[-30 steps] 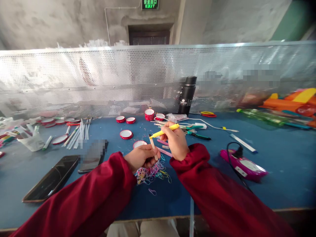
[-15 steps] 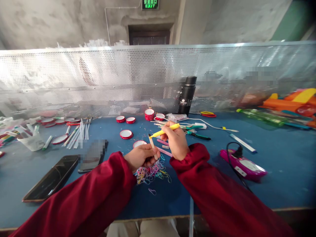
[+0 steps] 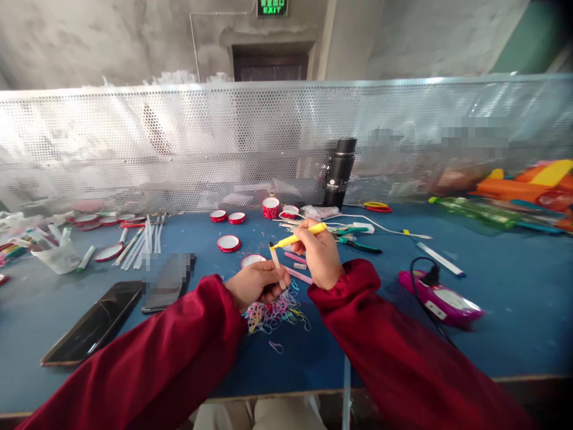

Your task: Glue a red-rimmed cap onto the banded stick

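Note:
My left hand [image 3: 256, 282] pinches a pale flat stick, like a popsicle stick [image 3: 275, 260], which stands tilted with a dark patch at its upper end. In my right hand [image 3: 319, 254] is a yellow marker [image 3: 290, 240], its tip at the stick near the dark end; whether it touches I cannot tell for certain. Beneath my left hand lies a pile of colourful rubber bands [image 3: 277, 313], partly hidden by the hand. One purple band [image 3: 276, 347] lies apart, nearer the table's front edge. Pink sticks [image 3: 299, 275] lie between my hands.
Red-rimmed round tins [image 3: 228, 243] stand beyond my hands, with a black thermos [image 3: 340, 173] behind. Two phones [image 3: 96, 322] lie left, near a white cup of pens [image 3: 56, 257]. Pliers [image 3: 358, 243] and a purple power strip [image 3: 441, 297] with a cable are on the right. A perforated metal screen [image 3: 197, 143] borders the back.
Almost nothing differs. Both hands keep their hold on the stick and the marker, in nearly the same place.

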The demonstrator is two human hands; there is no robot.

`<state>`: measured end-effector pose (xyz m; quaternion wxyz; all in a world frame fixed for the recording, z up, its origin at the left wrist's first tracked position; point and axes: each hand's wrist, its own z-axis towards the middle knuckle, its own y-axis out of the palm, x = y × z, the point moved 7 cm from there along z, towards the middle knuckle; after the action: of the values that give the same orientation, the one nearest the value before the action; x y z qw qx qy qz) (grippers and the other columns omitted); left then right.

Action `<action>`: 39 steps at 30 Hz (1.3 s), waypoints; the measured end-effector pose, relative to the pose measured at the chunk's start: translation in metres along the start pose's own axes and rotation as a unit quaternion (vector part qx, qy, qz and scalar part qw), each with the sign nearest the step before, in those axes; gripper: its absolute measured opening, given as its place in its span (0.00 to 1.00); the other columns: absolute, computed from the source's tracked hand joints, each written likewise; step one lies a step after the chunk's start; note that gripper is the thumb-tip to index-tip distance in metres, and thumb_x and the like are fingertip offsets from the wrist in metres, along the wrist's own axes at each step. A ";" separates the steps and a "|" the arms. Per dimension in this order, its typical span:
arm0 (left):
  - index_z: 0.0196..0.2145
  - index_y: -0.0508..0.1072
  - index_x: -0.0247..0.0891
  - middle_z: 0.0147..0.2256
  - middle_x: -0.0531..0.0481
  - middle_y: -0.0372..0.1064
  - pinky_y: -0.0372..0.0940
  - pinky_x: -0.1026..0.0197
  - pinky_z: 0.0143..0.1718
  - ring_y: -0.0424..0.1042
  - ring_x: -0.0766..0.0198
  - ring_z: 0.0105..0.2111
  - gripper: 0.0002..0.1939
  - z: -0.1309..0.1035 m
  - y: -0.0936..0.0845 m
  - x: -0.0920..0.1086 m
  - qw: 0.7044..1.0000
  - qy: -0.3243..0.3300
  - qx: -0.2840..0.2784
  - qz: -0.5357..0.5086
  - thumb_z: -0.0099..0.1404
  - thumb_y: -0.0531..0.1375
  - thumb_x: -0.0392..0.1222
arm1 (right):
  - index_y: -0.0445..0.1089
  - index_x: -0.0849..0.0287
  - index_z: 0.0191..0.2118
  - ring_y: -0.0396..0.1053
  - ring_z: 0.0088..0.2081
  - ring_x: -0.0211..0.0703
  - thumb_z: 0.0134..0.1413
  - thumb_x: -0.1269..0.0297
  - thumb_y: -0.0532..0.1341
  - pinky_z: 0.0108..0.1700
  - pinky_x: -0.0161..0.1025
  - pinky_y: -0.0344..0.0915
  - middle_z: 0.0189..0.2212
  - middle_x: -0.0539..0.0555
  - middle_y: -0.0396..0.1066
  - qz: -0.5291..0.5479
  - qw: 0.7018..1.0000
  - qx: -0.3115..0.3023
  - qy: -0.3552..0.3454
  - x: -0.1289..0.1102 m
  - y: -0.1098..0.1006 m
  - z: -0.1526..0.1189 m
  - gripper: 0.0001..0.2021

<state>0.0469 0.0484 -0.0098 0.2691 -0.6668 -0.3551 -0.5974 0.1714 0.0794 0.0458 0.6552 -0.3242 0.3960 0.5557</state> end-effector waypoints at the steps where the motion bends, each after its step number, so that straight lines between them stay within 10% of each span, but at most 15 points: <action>1: 0.28 0.66 0.35 0.19 0.55 0.56 0.45 0.67 0.20 0.53 0.73 0.17 0.14 0.000 0.000 0.000 1.000 -0.001 -0.001 0.001 0.61 0.56 0.50 | 0.62 0.57 0.25 0.59 0.18 0.33 0.52 0.61 0.57 0.22 0.30 0.57 0.14 0.44 0.62 0.000 1.000 -0.001 0.000 0.000 0.000 0.000 0.09; 39: 0.28 0.66 0.35 0.19 0.55 0.56 0.45 0.67 0.20 0.53 0.73 0.17 0.17 -0.001 0.001 0.000 1.000 -0.003 -0.007 0.003 0.60 0.58 0.53 | 0.62 0.57 0.25 0.60 0.18 0.33 0.52 0.61 0.57 0.22 0.31 0.57 0.14 0.45 0.63 -0.013 1.000 0.007 -0.003 -0.003 -0.001 -0.001 0.09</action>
<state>0.0472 0.0470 -0.0094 0.2653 -0.6715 -0.3502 -0.5967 0.1716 0.0775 0.0477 0.6655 -0.3233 0.3938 0.5454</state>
